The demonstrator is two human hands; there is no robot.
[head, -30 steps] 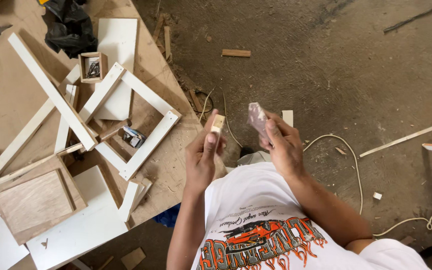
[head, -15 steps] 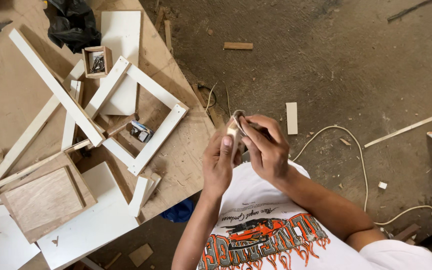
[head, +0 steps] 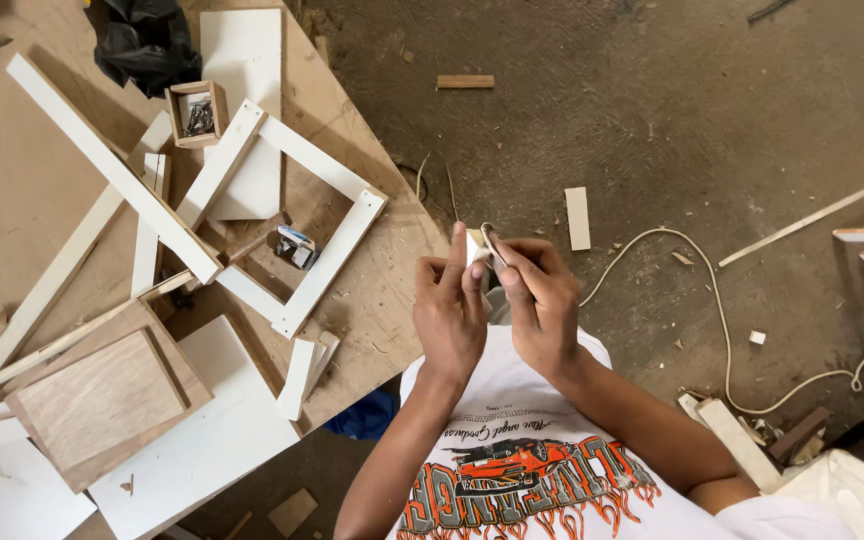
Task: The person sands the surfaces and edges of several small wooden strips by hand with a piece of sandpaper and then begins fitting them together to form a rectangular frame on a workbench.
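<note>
Both hands have closed together since a second ago, when they were apart with a small pale block in the left and a clear wrapper-like piece in the right. Now the left hand [head: 455,318] and right hand [head: 539,308] meet in front of the chest, out past the edge of the bench [head: 12,190]. The small pale block [head: 475,246] sits pinched at the left fingers' tips, and a thin looped strip [head: 493,246], possibly wire or tape, too small to tell, is pressed against it by the right thumb and forefinger.

Fingers of both hands are narrow, each closed on its piece; the left fingers stand upright, the right ones curl in from the side, wrists bent inward, forearms angled up from the white printed shirt.

What could go wrong, as I judge it: the block is held only at the fingertips over the dirt floor [head: 652,120], so a slip would drop it among the scraps below. The thin strip could also spring loose or nick a fingertip if pushed hard.
</note>
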